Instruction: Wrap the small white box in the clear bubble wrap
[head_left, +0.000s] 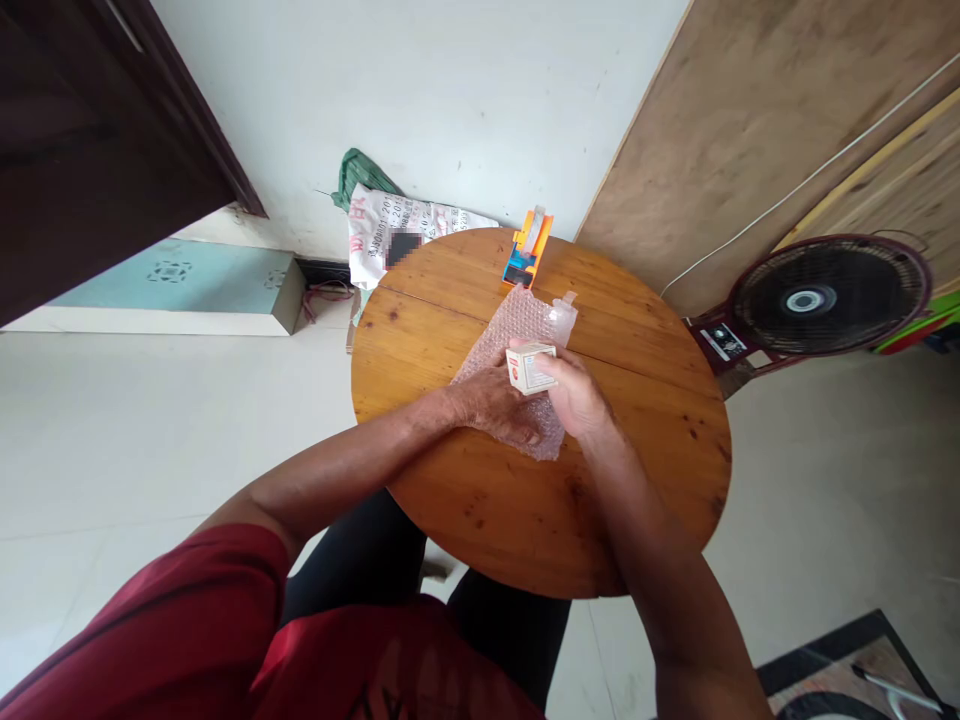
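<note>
The right hand (pixel 576 392) is closed around a small pale box (pixel 531 370) with red marks and fine print, the thumb laid along its printed face. The left hand (pixel 491 402) is spread, palm down, over a sheet of pinkish bubble wrap (pixel 517 322); the box hides part of its fingers. Whether the box touches that hand or the wrap beneath, I cannot tell.

The wrap lies slantwise across the middle of the round wooden desk (pixel 660 440), one end reaching toward the far edge, the other toward the near edge. A clear flap sticks up at its far right corner. Just beyond its far end, at the far edge of the desk, sits an orange and blue tape dispenser (pixel 528 250).

Past the far left edge, a printed white sack (pixel 371 240) and a green bag (pixel 364 172) lean by the wall. Beyond the right edge stands a dark round fan (pixel 832 296). The person's dark-clad legs (pixel 360 550) are at the near edge.
</note>
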